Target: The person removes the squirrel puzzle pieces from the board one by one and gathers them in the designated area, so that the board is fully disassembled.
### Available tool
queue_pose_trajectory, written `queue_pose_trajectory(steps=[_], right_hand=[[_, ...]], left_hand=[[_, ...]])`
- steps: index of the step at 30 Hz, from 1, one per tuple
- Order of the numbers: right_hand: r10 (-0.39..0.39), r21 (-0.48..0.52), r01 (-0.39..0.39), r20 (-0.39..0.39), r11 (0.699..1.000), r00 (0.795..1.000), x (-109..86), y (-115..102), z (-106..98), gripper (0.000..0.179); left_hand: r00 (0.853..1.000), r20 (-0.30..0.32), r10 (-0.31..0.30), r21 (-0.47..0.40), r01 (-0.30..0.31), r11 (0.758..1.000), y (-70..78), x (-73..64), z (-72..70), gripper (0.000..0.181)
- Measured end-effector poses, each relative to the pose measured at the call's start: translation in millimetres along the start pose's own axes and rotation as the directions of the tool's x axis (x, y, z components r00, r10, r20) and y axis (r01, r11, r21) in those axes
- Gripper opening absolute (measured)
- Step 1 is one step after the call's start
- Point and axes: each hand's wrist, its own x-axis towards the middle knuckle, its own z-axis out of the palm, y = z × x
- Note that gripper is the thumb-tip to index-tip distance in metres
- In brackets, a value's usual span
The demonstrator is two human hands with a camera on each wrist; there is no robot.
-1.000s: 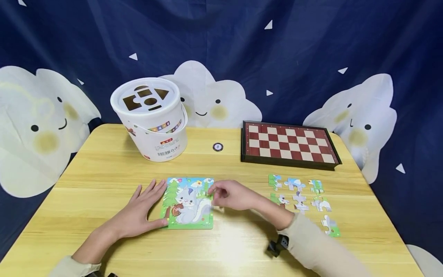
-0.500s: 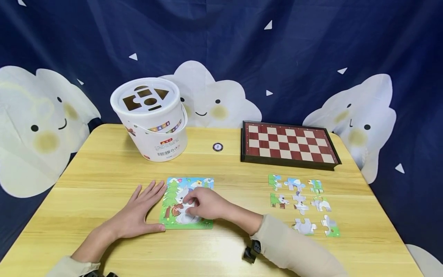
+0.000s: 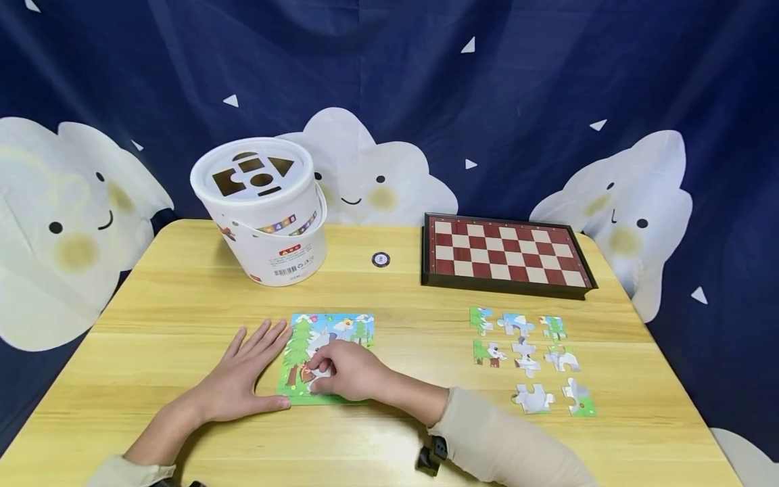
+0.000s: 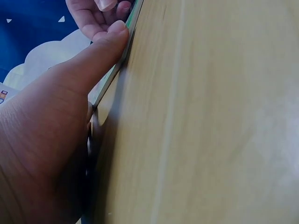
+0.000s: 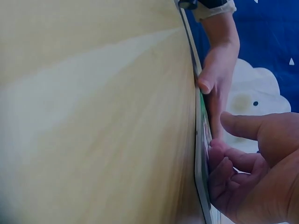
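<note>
A square puzzle board point(image 3: 296, 346) with a squirrel picture lies on the wooden table, left of the middle in the head view. My left hand point(image 3: 236, 382) rests at its left side with fingers spread, the thumb tip right at the lower left edge. My right hand point(image 3: 349, 370) is over the board and covers much of the squirrel. In the right wrist view, the fingertips point(image 5: 217, 154) of this hand are bent close to the board surface while its thumb stands apart. Nothing shows between thumb and fingers.
Several loose puzzle pieces point(image 3: 526, 355) lie in rows on the right of the table point(image 3: 389, 433). A chessboard point(image 3: 508, 253) is at the back right, a white bucket point(image 3: 262, 230) with a shape-hole lid at the back left. A small round disc point(image 3: 381, 260) lies between them.
My right hand has moved left and down across the board, from its right edge to over the squirrel's middle. The left hand has hardly moved, its thumb shifting slightly off the board's corner.
</note>
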Motion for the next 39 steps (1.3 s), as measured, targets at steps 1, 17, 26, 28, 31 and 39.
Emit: queue_pose_trajectory(steps=[1,17,26,28,31,39], right_hand=[[0.000,-0.004,0.000,-0.003,1.000,1.000,0.2,-0.3,0.9,0.025],[0.017,0.024,-0.015,-0.078,1.000,0.997,-1.0,-6.0,11.7,0.018],[0.014,0.046,-0.009,-0.109,0.999,0.994,0.4,-6.3,11.9,0.013],[0.023,0.079,-0.014,-0.108,0.997,0.994,0.6,-6.8,11.6,0.013],[0.033,0.136,-0.018,-0.108,0.991,0.994,1.2,-7.6,11.5,0.014],[0.044,0.227,-0.012,-0.138,0.974,0.989,-1.9,-7.0,3.3,0.013]], left_hand=[[1.000,0.002,-0.003,0.003,0.003,1.000,-0.2,0.0,0.1,0.107],[1.000,0.012,-0.022,-0.011,0.022,1.000,4.6,-0.5,-1.3,0.106],[1.000,0.013,-0.021,-0.006,0.021,1.000,4.6,-0.3,-1.3,0.105],[1.000,0.006,-0.016,-0.004,0.016,1.000,4.1,-0.3,-1.1,0.105],[1.000,-0.014,-0.001,0.003,0.001,1.000,3.1,-0.5,-0.3,0.105],[1.000,-0.024,0.003,0.006,-0.003,1.000,1.7,-1.3,1.1,0.106]])
